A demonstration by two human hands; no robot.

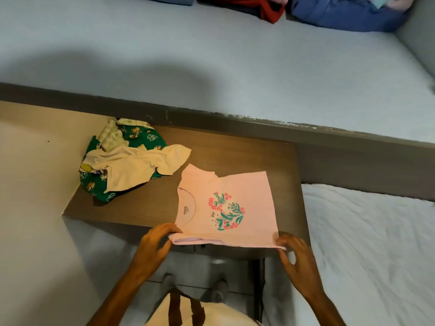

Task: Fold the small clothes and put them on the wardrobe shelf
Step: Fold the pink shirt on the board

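Note:
A small pink T-shirt (237, 196) with a flower print lies flat on the brown wooden table (235, 151), neck to the left. My left hand (155, 243) pinches its near left corner by the sleeve. My right hand (294, 257) pinches the near right corner at the hem. To the left of the shirt, a crumpled heap holds a cream garment (136, 165) on top of a green printed garment (141, 137).
A pale blue shelf surface (211, 55) runs behind the table, with folded clothes at its back: a red one (266, 8) and a blue one (348, 15). A white bed sheet (372, 243) lies at the right. My feet stand below the table's near edge.

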